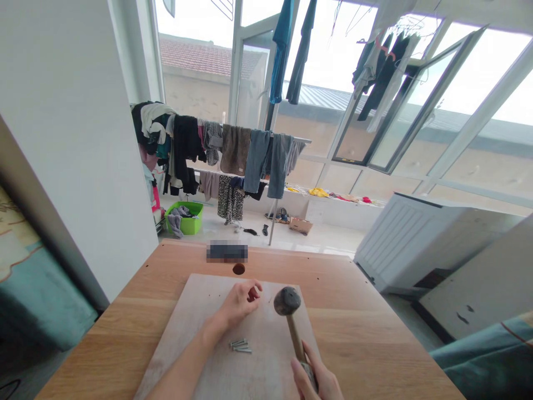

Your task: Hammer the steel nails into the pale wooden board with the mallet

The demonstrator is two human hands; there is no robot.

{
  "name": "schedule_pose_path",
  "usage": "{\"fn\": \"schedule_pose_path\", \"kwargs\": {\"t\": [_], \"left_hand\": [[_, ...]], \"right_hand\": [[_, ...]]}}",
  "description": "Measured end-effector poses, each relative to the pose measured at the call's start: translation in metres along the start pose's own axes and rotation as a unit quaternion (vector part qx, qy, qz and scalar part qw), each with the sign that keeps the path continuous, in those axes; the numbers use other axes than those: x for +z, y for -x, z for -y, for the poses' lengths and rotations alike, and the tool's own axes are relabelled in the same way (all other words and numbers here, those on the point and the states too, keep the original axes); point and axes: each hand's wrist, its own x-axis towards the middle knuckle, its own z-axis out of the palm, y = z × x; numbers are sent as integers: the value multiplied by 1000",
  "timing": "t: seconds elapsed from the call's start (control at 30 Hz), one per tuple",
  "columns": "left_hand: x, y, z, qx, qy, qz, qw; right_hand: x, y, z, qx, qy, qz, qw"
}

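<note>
My left hand (240, 300) rests on a pale wooden board (200, 311), its fingers curled into a pinch near the board's far middle; what they pinch is too small to make out. My right hand (314, 379) is closed round the wooden handle of a hammer (291, 319), whose dark rounded head hangs just right of the left fingers. Several loose nails (240, 345) lie on the board beside my left forearm.
The board lies on a wooden table (358, 328) with a round hole (239, 269) near its far edge. Beyond stand a laden clothes rack (233, 150), a green basket (185, 216) and a white cabinet (416, 239).
</note>
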Motion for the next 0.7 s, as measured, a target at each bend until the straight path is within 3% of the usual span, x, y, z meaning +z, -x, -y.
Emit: {"fn": "schedule_pose_path", "kwargs": {"t": [0.13,0.23,0.5,0.7], "left_hand": [[1,0,0,9,6,-7,1000],[2,1,-2,19,16,-14,1000],[-1,-1,-5,23,19,3,1000],[0,1,-7,-12,-3,19,1000]], "right_hand": [[13,-15,32,-5,-51,54,997],[25,-20,41,2,-53,101,994],[40,-20,20,-10,-53,74,996],[30,-12,3,15,-58,67,996]]}}
